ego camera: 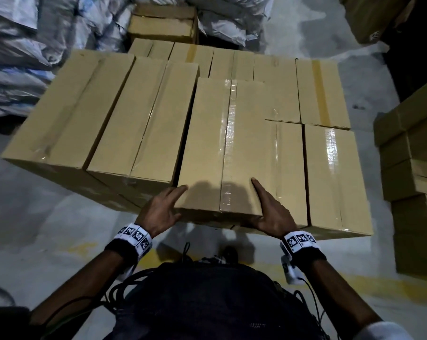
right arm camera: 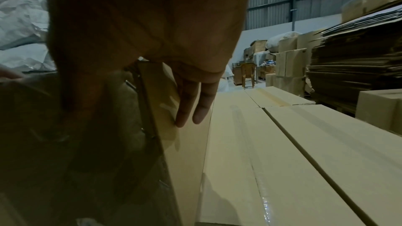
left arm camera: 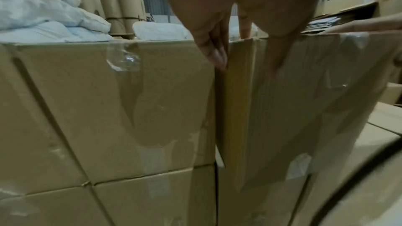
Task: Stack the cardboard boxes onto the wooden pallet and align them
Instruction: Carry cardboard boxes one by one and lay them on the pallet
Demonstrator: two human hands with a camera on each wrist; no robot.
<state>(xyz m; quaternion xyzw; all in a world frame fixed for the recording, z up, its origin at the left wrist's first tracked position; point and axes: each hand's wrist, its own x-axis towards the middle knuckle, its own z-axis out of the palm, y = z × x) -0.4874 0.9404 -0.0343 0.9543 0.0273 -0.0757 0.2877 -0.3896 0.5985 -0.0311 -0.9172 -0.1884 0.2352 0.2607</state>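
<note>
Torso: dark top (ego camera: 214, 303) at the bottom of the head view, cables trailing from it.
Wristbands: marker-printed bands on both wrists (ego camera: 135, 238), (ego camera: 300, 240).
Left hand (ego camera: 162, 208): flat against the near left corner of the top box, fingers (left arm camera: 214, 52) straight and close together, lying along the corner edge; thumb on the top face. Not curled round anything.
Right hand (ego camera: 271, 212): flat against the near right corner of the same box, fingers (right arm camera: 196, 102) straight and pointing down its right side wall, thumb on top. Pressing, not gripping.
Top box (ego camera: 226, 148): taped cardboard box on the upper layer, sitting on the lower boxes, long side pointing away from the person. Near end sits between both hands.
Left neighbours (ego camera: 143, 119): two more upper-layer boxes; the closer one is just beside the top box with a thin dark gap, and they angle slightly leftward.
Lower layer (ego camera: 330, 173): taped boxes to the right and behind, tops exposed, packed edge to edge.
Pallet: hidden under the stack, cannot see it.
Floor (ego camera: 35, 217): grey concrete with a yellow painted line near the feet.
Right side: separate stack of smaller boxes (ego camera: 413, 173) well apart from the main stack; flattened cardboard pile (right arm camera: 348, 61) in the right wrist view.
Left and rear: white sacks (ego camera: 16, 50) piled behind the stack.
</note>
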